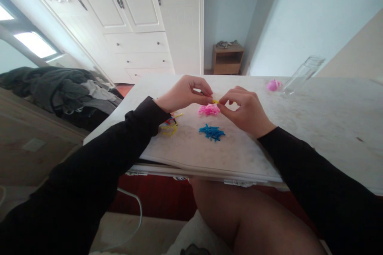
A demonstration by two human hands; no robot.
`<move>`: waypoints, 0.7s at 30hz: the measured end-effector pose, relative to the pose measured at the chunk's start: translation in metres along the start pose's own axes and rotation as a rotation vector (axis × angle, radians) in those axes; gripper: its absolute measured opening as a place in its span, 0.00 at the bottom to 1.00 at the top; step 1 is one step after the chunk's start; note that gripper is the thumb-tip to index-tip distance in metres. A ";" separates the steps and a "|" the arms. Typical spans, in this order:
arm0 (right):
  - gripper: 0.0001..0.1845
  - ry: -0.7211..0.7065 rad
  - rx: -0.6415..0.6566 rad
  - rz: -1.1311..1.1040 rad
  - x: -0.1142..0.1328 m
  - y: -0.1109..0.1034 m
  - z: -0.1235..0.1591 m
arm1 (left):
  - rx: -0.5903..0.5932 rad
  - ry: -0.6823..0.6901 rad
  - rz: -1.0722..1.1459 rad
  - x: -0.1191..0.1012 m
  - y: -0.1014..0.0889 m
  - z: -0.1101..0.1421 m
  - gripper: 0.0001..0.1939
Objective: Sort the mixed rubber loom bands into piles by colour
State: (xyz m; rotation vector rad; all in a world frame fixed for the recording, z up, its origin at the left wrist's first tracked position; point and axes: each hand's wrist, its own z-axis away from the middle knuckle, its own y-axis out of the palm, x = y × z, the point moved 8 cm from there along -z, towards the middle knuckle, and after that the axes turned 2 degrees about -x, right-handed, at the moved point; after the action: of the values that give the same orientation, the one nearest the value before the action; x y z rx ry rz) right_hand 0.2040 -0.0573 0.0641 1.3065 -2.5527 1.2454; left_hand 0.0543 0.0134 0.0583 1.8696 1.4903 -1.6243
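Above the table, both hands meet at a small yellow strip (215,101) that looks thin and bendable. My left hand (191,92) pinches its left end between thumb and fingers, and my right hand (242,107) pinches the right end. Just below the fingertips lies a pile of short pink pieces (208,110). Nearer to me is a pile of short blue pieces (212,132). Yellow and red strands (170,126) lie beside my left wrist, partly hidden by the sleeve.
The white table (239,151) has a tilted-looking clear glass bottle (303,75) at its back right, with a pink object (273,85) beside it. Dark clothes (60,91) are heaped at the left. A wooden nightstand (228,59) and a white wardrobe (143,4) stand behind.
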 end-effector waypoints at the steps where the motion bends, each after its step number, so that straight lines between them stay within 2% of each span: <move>1: 0.08 0.018 -0.011 0.011 -0.005 -0.004 -0.001 | -0.006 -0.015 -0.005 0.001 -0.001 0.000 0.18; 7: 0.06 0.231 -0.121 0.100 -0.067 -0.040 -0.001 | -0.025 -0.115 0.008 0.008 -0.012 0.001 0.16; 9: 0.05 0.282 -0.104 0.130 -0.087 -0.046 0.001 | -0.030 -0.126 -0.005 0.010 -0.018 0.000 0.14; 15: 0.08 0.340 0.056 0.204 -0.120 -0.036 0.007 | -0.074 -0.150 -0.043 0.011 -0.034 -0.001 0.12; 21: 0.08 0.339 0.142 0.203 -0.125 -0.026 0.010 | -0.067 -0.190 -0.125 0.023 -0.053 -0.002 0.15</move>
State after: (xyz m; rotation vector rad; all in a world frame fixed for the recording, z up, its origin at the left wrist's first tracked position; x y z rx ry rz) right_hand 0.3062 0.0124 0.0307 0.7803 -2.4333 1.5547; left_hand 0.0097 0.0501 0.0614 1.5664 1.5848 -1.7295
